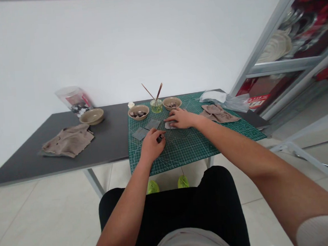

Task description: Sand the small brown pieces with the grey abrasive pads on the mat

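A long dark grey table (108, 133) stands against the white wall, its right part covered by a green gridded cutting mat (180, 152). At the far left, a clear plastic cylindrical jar (72, 95) holds black and white pieces. Near it sits a shallow tan bowl (92, 116). On the mat's far side, a second tan bowl (138, 112) holds dark and pale lumps; to its right, a small clear greenish glass (156, 106) has two slim brown-tipped sticks (159, 89) leaning in it, then a third tan bowl (172, 103) with similar lumps, partly behind the right hand (179, 118).

The contents of the glass-fronted cabinet (295, 29), cut off at the right edge, are blurred.

The right forearm reaches far and leftward; that hand lies palm down, fingers extended and parted over a flat whitish piece (168, 125) near the third bowl, mostly hidden under them. The left hand (153, 143) is nearer, beside two flat grey squares (140, 133), its fingers curled closed round a small dark piece (159, 139) whose shape cannot be made out.
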Tool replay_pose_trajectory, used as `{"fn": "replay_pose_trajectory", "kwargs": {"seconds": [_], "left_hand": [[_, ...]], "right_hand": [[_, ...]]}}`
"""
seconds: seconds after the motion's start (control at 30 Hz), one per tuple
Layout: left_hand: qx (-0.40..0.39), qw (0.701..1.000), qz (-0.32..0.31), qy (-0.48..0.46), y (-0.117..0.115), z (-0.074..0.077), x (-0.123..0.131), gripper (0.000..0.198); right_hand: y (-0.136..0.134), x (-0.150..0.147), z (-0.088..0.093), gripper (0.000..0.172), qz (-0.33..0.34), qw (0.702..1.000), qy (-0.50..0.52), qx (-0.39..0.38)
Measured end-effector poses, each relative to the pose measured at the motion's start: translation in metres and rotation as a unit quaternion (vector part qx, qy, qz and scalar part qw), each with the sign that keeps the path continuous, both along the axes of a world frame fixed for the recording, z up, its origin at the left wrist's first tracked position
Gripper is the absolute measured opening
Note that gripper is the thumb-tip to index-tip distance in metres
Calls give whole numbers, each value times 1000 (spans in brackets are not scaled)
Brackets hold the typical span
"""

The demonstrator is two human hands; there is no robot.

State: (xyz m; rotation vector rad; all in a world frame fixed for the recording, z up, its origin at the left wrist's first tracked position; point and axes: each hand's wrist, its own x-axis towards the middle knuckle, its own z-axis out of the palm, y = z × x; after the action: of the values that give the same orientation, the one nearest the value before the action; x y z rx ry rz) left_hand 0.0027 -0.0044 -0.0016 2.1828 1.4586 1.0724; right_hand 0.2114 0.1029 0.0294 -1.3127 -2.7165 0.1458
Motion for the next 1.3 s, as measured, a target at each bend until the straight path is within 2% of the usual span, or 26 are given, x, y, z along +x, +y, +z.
{"fn": "replay_pose_trajectory", "kwargs": {"seconds": [0.17, 0.3, 0.37, 0.53, 0.6, 0.67, 0.8, 0.9, 1.0, 1.07, 1.13, 1.23, 1.3], "left_hand": [[-14, 1000, -6, -5, 0, 1, -1, 25], [-17, 1000, -15, 9, 0, 1, 0, 25], [-19, 1000, -17, 16, -1, 0, 0, 25], [-6, 1000, -22, -6, 1, 0, -1, 22], [-1, 999, -17, -34, 2, 0, -2, 20], [5, 998, -7, -67, 4, 0, -3, 20], [13, 995, 12, -101, 4, 1, -5, 20], [7, 994, 16, -103, 4, 0, -5, 19], [7, 994, 10, -110, 6, 0, -6, 20], [10, 993, 4, -117, 9, -1, -7, 21], [16, 991, 9, -131, 12, -2, -9, 22], [18, 987, 25, -157, 16, -5, -11, 24], [2, 984, 35, -175, 18, -6, -11, 25]], "right_hand": [[-2, 3, -10, 39, 54, 998, 17, 17], [-2, -1, -11, 54, 93, 996, 8, -2], [-4, -6, -9, 59, 87, 996, -13, 5], [-12, -35, -5, 45, 67, 997, 6, 38], [-13, -50, -6, 50, 65, 997, 15, 44], [-10, -64, -8, 53, 59, 997, -1, 42], [3, -79, -10, 42, 77, 996, -26, 32], [12, -83, -8, 45, 48, 999, 13, 0], [16, -85, -6, 54, -9, 993, 110, -42], [16, -84, -4, 54, -18, 976, 198, -89], [12, -81, -2, 54, -25, 939, 314, -139], [1, -67, 4, 53, -72, 851, 495, -163], [-12, -53, 5, 42, -109, 791, 578, -168]]}}
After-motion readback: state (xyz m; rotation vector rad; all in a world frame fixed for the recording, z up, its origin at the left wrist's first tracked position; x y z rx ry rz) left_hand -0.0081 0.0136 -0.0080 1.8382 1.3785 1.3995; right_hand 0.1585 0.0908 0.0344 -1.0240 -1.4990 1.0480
